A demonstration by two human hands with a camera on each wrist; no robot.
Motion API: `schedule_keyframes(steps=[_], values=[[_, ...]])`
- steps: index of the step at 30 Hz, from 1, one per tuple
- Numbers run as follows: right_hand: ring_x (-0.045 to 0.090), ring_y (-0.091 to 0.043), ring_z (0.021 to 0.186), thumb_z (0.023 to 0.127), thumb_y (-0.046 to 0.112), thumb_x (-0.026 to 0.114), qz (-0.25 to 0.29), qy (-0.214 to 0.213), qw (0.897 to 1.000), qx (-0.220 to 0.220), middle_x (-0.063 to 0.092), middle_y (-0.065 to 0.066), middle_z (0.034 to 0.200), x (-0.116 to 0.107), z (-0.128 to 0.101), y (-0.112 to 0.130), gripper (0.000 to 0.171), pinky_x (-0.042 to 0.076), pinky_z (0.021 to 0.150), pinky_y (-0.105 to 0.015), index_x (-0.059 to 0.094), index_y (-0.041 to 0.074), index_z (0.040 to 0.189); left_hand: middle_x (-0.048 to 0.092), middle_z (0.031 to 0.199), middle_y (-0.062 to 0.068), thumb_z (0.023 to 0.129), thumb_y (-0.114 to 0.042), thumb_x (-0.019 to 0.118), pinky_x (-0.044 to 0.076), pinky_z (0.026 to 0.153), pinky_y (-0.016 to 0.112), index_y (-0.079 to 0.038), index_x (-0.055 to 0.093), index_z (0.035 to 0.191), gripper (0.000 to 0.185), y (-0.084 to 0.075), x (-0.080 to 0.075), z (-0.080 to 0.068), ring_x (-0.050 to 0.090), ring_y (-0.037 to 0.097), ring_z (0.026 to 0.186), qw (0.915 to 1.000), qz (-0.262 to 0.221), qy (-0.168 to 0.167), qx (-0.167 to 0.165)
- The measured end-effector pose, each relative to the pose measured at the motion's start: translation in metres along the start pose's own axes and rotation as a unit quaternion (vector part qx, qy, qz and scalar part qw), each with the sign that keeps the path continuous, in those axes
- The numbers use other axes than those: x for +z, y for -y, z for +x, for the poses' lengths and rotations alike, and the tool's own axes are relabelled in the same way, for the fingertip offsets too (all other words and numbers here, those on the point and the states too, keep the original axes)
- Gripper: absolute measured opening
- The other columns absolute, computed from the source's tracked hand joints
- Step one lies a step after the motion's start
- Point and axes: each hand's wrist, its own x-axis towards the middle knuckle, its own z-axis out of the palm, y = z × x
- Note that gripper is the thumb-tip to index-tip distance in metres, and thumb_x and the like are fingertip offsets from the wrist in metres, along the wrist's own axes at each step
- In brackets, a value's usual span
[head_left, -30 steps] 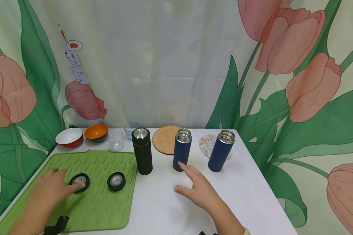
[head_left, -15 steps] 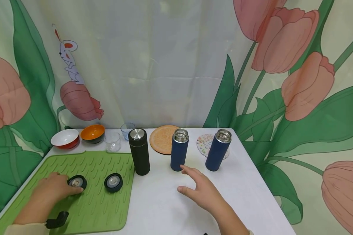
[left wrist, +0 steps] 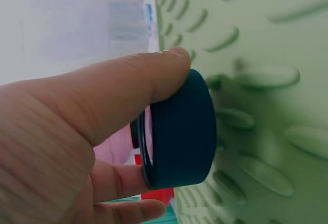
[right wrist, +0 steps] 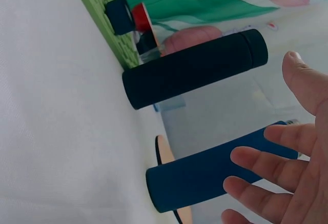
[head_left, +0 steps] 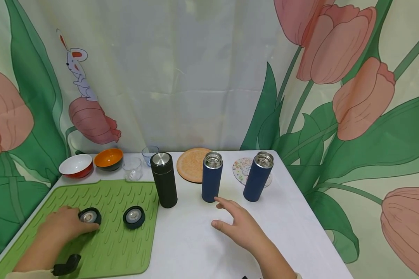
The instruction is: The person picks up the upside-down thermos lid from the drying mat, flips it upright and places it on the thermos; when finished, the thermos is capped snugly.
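Our left hand rests on the ribbed green silicone mat, thumb and fingers pinching the rim of a round dark-blue bottle lid that lies flat there; a second matching lid sits just to its right on the same mat. Our right hand hovers over the white table with fingers spread and relaxed, holding nothing. The uncapped navy cylindrical flask stands upright directly ahead of those fingertips, its long axis vertical and its steel mouth facing up, far nearer our right hand than our left.
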Motion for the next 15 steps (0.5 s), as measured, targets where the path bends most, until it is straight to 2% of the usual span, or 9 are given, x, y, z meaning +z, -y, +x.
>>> schedule_keyframes(steps=[3,8,15], values=[[0.055,-0.033,0.144,0.095,0.050,0.077,0.000,0.001,1.000,0.001,0.067,-0.001,0.145,0.001,0.000,-0.001,0.069,0.045,0.112,-0.069,0.051,0.033,0.156,0.044,0.134,0.050,0.076,-0.084,0.073,0.044,0.090,0.080,0.018,0.056,0.134,0.119,-0.004,-0.003,-0.004,0.044,0.075,0.116,0.9994,0.002,-0.027,0.020],[0.055,-0.034,0.144,0.095,0.052,0.076,0.004,0.002,1.000,0.001,0.067,0.001,0.144,0.002,0.000,-0.002,0.068,0.045,0.112,-0.070,0.051,0.034,0.156,0.049,0.132,0.049,0.077,-0.078,0.077,0.041,0.096,0.079,0.019,0.061,0.127,0.110,-0.018,-0.008,-0.016,0.049,0.071,0.114,0.9949,0.003,-0.087,0.052],[0.056,-0.033,0.143,0.094,0.051,0.077,0.006,0.000,1.000,-0.001,0.068,0.000,0.144,0.004,0.001,-0.004,0.068,0.046,0.112,-0.069,0.052,0.034,0.155,0.051,0.134,0.047,0.078,-0.073,0.080,0.042,0.095,0.080,0.017,0.063,0.127,0.103,-0.047,-0.012,-0.034,0.050,0.070,0.116,0.9891,-0.001,-0.127,0.075]])
